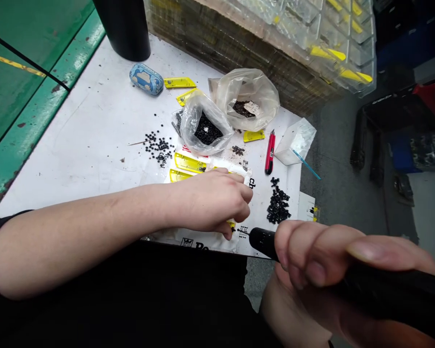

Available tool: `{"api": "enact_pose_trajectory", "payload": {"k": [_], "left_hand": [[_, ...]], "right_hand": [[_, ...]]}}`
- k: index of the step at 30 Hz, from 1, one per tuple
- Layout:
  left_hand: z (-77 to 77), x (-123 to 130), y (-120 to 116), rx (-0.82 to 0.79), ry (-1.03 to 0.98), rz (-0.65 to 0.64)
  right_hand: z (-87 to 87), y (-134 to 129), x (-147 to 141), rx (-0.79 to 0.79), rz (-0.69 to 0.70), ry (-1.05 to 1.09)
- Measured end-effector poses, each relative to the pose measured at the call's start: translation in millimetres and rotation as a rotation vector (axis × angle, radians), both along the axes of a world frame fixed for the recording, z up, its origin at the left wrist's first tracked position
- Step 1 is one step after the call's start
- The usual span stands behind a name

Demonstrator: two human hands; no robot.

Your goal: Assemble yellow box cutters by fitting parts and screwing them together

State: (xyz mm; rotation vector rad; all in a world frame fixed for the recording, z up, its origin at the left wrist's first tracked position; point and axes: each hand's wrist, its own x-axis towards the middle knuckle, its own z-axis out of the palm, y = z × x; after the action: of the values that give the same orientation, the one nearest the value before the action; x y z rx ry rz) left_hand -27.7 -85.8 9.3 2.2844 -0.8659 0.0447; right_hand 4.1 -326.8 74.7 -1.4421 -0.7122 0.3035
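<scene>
My right hand [329, 256] is wrapped around a black electric screwdriver [263, 240]. Its thin bit points left, close to my left fingertips. My left hand [224, 200] is closed over a yellow plastic casing [233, 224], pressing it against the white printed sheet [217, 240]; most of that piece is hidden under the hand. Beside my left wrist lie further yellow half-shells [189, 163] in a row, open side up. To the right of the hand is a pile of small black parts [278, 205].
Two clear bags, one of black pieces [206, 121] and one of dark screws [249, 92], stand behind. Around them lie loose black buttons [159, 145], a red utility knife [270, 152], a white box [295, 142], a blue case [146, 79] and a black cylinder [125, 29]. A taped carton [235, 53] borders the back.
</scene>
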Motion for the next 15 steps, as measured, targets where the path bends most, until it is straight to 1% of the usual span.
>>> {"api": "enact_pose_trajectory", "payload": {"k": [2, 3, 5, 7, 9, 12, 14, 15], "left_hand": [[0.9, -1, 0, 0.053, -0.023, -0.018], [0.9, -1, -1, 0.067, -0.024, -0.025], [0.2, -2, -5, 0.102, -0.01, -0.017], [-0.8, -4, -9, 0.15, 0.012, 0.004], [-1.7, -4, -12, 0.193, 0.038, 0.017], [-3.0, -6, -14, 0.185, 0.042, 0.028], [-4.0, -7, -14, 0.152, 0.015, 0.036], [-4.4, -8, -14, 0.148, 0.003, 0.037]], "right_hand": [[-0.3, 9, 4, -0.024, 0.186, 0.048], [-0.1, 12, 5, -0.035, 0.248, 0.07], [1.2, 15, 7, -0.051, 0.271, 0.091], [4.1, 18, 9, -0.087, 0.228, 0.099], [8.3, 20, 11, -0.166, 0.215, 0.133], [13.4, 22, 16, -0.298, 0.322, 0.215], [12.7, 21, 19, -0.325, 0.392, 0.243], [11.1, 20, 20, -0.319, 0.403, 0.253]]}}
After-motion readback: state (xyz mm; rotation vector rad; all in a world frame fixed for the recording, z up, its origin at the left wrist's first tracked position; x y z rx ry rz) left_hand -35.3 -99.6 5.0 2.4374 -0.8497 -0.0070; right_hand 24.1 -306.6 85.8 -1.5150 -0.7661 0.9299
